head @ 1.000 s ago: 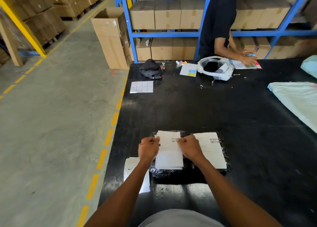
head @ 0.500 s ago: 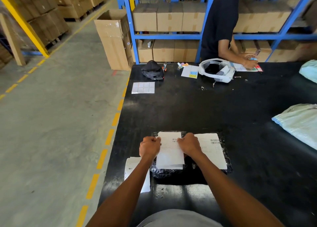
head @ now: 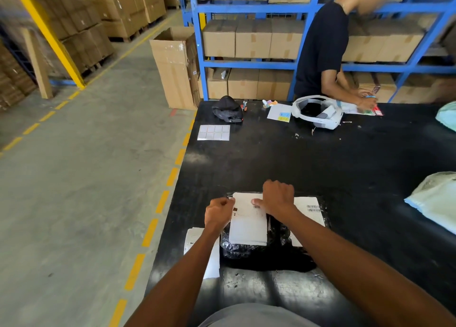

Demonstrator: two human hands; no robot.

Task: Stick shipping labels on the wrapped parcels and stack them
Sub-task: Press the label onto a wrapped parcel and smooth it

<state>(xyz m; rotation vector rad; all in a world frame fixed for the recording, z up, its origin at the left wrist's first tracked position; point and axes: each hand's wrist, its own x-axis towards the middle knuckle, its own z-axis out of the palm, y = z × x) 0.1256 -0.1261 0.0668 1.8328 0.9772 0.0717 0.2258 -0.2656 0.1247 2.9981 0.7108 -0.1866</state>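
Note:
A black plastic-wrapped parcel (head: 249,251) lies on the black table (head: 308,168) right in front of me. A white shipping label (head: 248,225) lies on its left half, and a second white label (head: 309,213) covers its right half. My left hand (head: 218,213) pinches the first label's upper left corner. My right hand (head: 277,197) is closed on that label's top edge, near its barcode. A stack of white label sheets (head: 195,238) rests on the table left of the parcel, partly under my left forearm.
A pale plastic bag (head: 436,199) lies at the right edge. At the far side are a sheet of square stickers (head: 214,132), a black cap (head: 227,108), a white headset (head: 318,112) and a person (head: 323,50) working. The table's left edge borders the floor.
My right hand has moved up along the label's top edge. My head has tilted upward, so the far shelves and the person show more.

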